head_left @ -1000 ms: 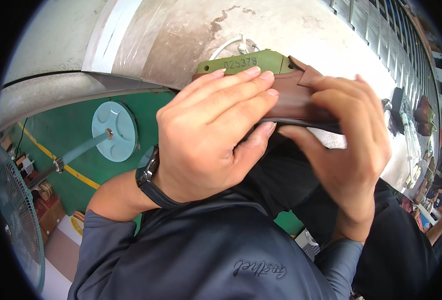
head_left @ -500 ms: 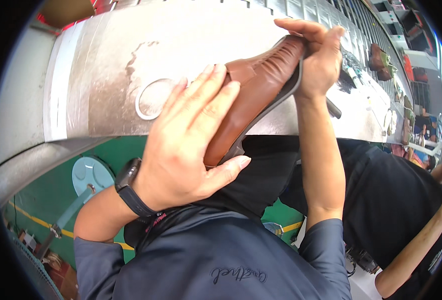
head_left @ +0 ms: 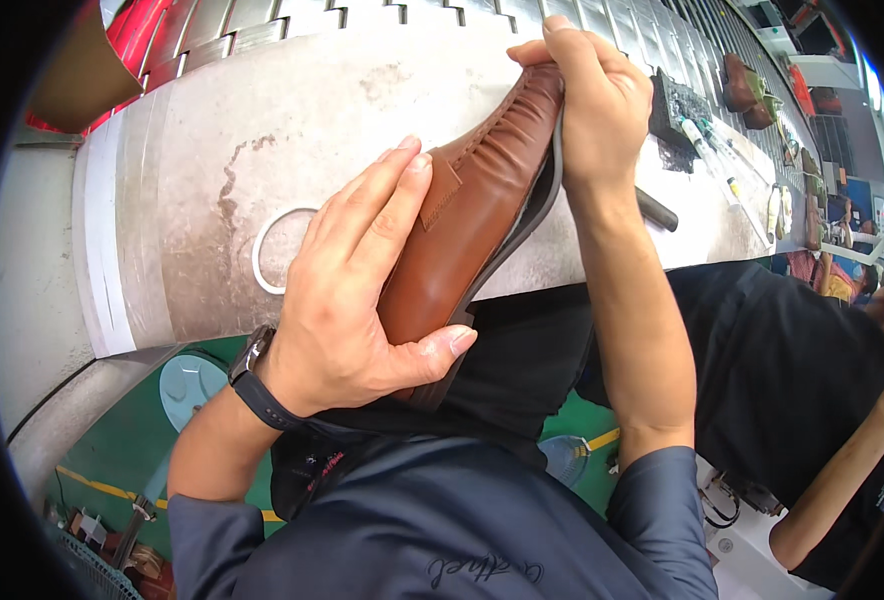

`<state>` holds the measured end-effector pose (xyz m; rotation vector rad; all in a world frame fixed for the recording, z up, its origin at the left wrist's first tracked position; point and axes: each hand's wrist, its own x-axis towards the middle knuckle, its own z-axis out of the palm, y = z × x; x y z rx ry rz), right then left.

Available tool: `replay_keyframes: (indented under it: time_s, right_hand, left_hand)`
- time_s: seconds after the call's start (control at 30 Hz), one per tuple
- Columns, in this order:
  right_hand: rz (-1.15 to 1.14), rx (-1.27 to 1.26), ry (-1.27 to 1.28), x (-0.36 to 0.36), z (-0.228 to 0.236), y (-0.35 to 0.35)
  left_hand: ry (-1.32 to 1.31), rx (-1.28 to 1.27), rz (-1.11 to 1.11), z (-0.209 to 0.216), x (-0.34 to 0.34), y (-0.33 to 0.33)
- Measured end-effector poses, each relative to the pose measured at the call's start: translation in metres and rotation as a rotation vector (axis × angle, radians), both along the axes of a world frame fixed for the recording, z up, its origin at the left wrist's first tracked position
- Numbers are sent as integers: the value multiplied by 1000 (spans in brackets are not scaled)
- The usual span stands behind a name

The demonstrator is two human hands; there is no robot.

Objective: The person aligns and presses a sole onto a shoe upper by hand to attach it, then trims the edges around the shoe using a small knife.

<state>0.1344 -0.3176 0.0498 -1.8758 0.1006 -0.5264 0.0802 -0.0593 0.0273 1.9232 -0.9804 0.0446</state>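
Observation:
A brown leather shoe [head_left: 472, 200] with a gathered seam at its toe slants up and to the right in front of me. Its dark sole [head_left: 547, 195] faces right, with a dark gap along the upper's edge. My left hand [head_left: 352, 290] is wrapped round the heel half, fingers along the left side and thumb across the near end. At the far end, my right hand [head_left: 602, 110] clasps the toe, its fingers partly hidden behind it. A white ring [head_left: 259, 255] lies on the worktable [head_left: 197, 180], left of my left hand.
To the right on the table are a dark rod-like handle [head_left: 657, 210], a black mesh-like piece [head_left: 674, 110] and slim tubes [head_left: 702, 145]. Metal slats [head_left: 372, 18] run along the far edge, with brown shoes [head_left: 747, 92] farther right. Beside me, a person's arm [head_left: 847, 470] shows.
The shoe has swung steeper and moved a little left. My right hand has gone from spread fingers against the toe to a closed clasp. My left hand keeps hold of the heel half.

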Motion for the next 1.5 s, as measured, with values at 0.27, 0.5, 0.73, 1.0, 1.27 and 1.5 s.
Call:
replay_keyframes:
  time_s: [0.27, 0.5, 0.73, 1.0, 1.27, 1.5]
  right_hand:
    - [50, 242, 15, -21, -4, 25]
    - [46, 30, -129, -22, 1, 33]
    - [-5, -69, -45, -36, 4, 40]
    - [0, -98, -78, -50, 6, 50]
    - [-30, -182, -145, -54, -4, 42]
    - [-69, -226, -226, -61, -4, 59]
  left_hand:
    - [-12, -2, 0, 0, 0, 2]
    - [2, -6, 17, -2, -4, 1]
    - [9, -3, 30, -2, -5, 1]
    - [15, -19, 47, -3, -6, 2]
    - [19, -22, 63, -2, -8, -1]
    - [6, -26, 83, -2, -9, 0]
